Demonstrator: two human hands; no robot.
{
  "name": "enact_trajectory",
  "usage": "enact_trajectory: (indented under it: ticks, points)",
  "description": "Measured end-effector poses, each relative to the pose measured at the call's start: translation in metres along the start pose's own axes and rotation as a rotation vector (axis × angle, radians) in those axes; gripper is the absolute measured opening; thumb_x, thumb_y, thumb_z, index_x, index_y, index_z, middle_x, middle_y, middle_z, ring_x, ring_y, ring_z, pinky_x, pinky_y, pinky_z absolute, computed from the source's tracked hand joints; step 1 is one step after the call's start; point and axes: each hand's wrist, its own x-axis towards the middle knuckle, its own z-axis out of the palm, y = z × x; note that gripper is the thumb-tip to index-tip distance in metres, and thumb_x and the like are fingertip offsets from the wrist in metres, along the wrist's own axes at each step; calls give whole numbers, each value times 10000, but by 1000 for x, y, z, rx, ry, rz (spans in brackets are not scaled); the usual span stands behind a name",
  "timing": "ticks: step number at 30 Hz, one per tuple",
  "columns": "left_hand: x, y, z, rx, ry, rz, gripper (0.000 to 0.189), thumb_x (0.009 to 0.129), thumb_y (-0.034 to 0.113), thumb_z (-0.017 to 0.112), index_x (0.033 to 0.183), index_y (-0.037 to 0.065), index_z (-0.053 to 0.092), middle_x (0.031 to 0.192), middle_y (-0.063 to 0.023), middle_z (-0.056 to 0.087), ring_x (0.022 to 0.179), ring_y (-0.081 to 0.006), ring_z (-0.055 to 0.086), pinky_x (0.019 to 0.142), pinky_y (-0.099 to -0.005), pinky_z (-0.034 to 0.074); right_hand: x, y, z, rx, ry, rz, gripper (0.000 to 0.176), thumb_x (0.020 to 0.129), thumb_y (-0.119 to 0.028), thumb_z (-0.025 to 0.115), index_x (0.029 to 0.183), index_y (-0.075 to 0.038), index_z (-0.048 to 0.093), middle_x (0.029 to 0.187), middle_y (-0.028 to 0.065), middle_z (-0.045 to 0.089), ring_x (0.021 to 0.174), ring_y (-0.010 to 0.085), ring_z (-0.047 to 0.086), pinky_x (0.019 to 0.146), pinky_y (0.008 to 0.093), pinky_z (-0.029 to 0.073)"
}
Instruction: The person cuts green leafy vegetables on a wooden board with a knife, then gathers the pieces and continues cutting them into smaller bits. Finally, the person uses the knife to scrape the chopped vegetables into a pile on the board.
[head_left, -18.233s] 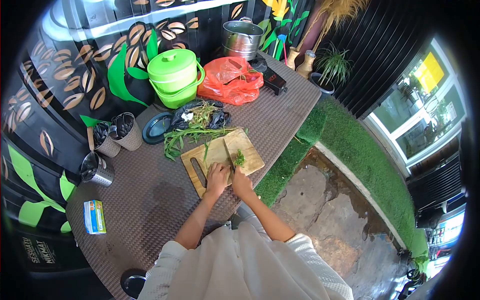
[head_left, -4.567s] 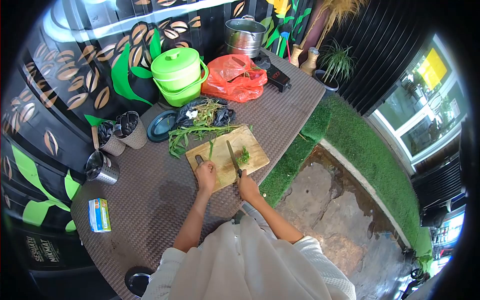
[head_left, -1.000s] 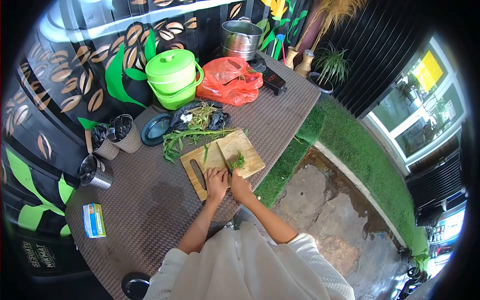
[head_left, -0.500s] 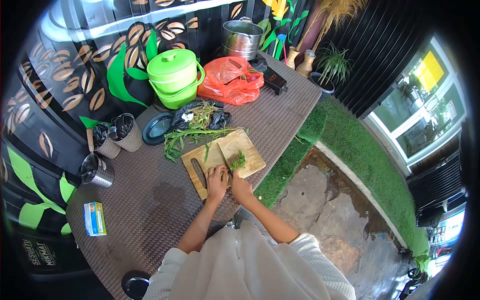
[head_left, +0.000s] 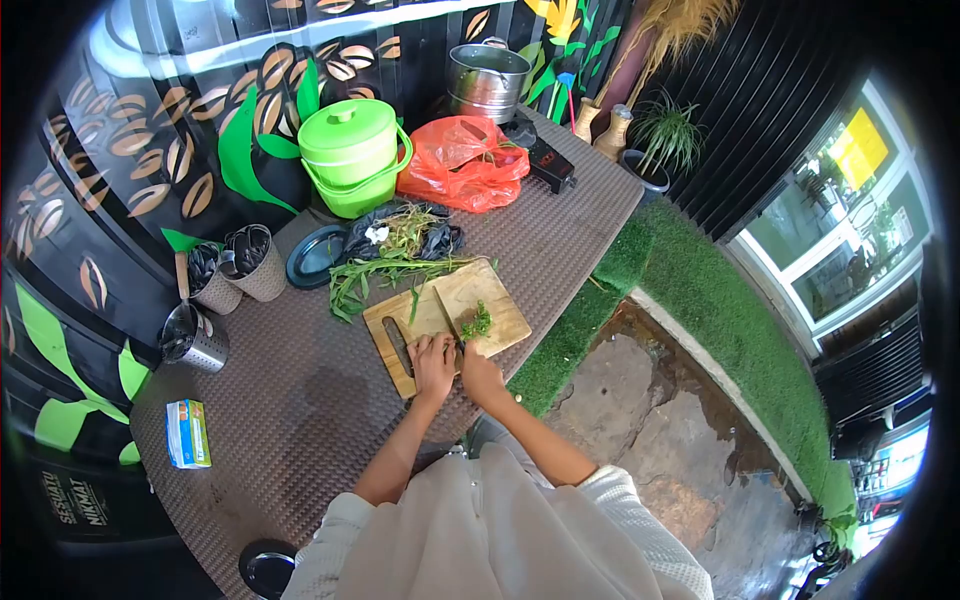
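A wooden cutting board (head_left: 400, 327) with a slot handle lies at a slant near the table edge. My right hand (head_left: 482, 373) is wrapped round the handle of a knife (head_left: 447, 308), whose blade points away from me across the board. Just right of the blade sits a small pile of chopped green leaves (head_left: 477, 321). My left hand (head_left: 433, 365) rests on the board left of the knife, fingers bent and close together; whatever is under them is hidden. Long green stems with leaves (head_left: 375, 275) lie along the board's far edge, one leaf reaching onto it.
Behind the stems are a black plastic bag with plant scraps (head_left: 410, 232), a dark plate (head_left: 316, 255), a lime-green bucket (head_left: 350, 165), a red plastic bag (head_left: 462, 170), a portable stove (head_left: 550, 168) and a metal pot (head_left: 488, 85). Cutlery holders (head_left: 255, 268) and a tissue pack (head_left: 188, 434) stand left.
Hands, knife and chopped leaves stay almost in the same place. The whole view has shifted very slightly.
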Motion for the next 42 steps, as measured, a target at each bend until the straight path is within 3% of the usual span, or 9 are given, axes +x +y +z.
enact_trajectory:
  ticks: [7, 10, 19, 24, 27, 29, 32, 39, 42]
  points:
    - [-1, -4, 4, -35, 19, 31, 66, 837, 110, 583, 887, 68, 569, 833, -61, 630, 865, -241, 542, 849, -390, 371, 3, 5, -13, -15, -22, -6, 294, 860, -122, 460, 1093, 34, 370, 829, 264, 646, 779, 395, 656, 651, 469, 536]
    - [0, -3, 2, -50, -12, 1, 67, 835, 113, 583, 883, 69, 568, 828, -61, 626, 852, -251, 536, 843, -391, 373, -17, 1, 1, -98, -9, 5, 269, 870, -146, 466, 1060, 23, 376, 813, 282, 635, 761, 414, 647, 652, 520, 512]
    - [-4, -6, 7, 63, 18, 47, 82, 829, 100, 582, 900, 63, 566, 807, -94, 605, 847, -278, 524, 834, -399, 394, 13, -3, -10, 27, 3, -68, 279, 887, -175, 450, 1060, 27, 364, 799, 287, 628, 761, 432, 636, 640, 509, 509]
    - [1, -7, 2, -229, -56, -102, 86, 832, 51, 572, 916, 29, 563, 795, -115, 612, 881, -295, 547, 852, -427, 393, -4, 3, -4, 35, -26, 9, 315, 885, -161, 437, 1118, 30, 345, 802, 287, 628, 765, 429, 637, 665, 529, 499]
    - [12, -7, -4, -324, -123, -155, 116, 805, -23, 590, 916, -1, 560, 803, -126, 624, 837, -275, 607, 792, -397, 454, -10, -1, 4, -76, -43, 68, 346, 877, -129, 432, 1175, 30, 356, 828, 267, 645, 745, 416, 650, 648, 491, 524]
    - [17, -1, -10, -467, -134, -281, 193, 734, -99, 653, 896, -40, 566, 786, -153, 640, 697, -218, 650, 618, -288, 498, -4, 0, 14, -72, 35, 10, 401, 877, -149, 445, 1207, 46, 329, 802, 274, 636, 759, 409, 648, 658, 504, 514]
    - [18, -11, -1, -509, -126, -316, 142, 740, -90, 661, 859, -53, 591, 772, -160, 646, 690, -207, 656, 618, -273, 497, 14, -4, 8, -58, 60, -27, 366, 876, -144, 445, 1177, 43, 353, 804, 279, 633, 762, 411, 646, 653, 498, 516]
    - [8, -15, -5, -268, -103, -143, 71, 751, -24, 662, 822, -28, 664, 792, -143, 633, 715, -262, 627, 672, -335, 494, 9, 1, -14, -59, -47, -63, 330, 856, -102, 447, 1141, 44, 369, 806, 243, 652, 741, 390, 660, 660, 479, 530]
    - [5, -14, -6, -173, -36, -4, 93, 769, 26, 642, 847, -15, 669, 818, -131, 613, 811, -309, 578, 754, -386, 456, -8, -9, 1, -23, -21, 68, 269, 892, -152, 412, 1093, 25, 381, 811, 289, 629, 772, 426, 640, 677, 509, 512]
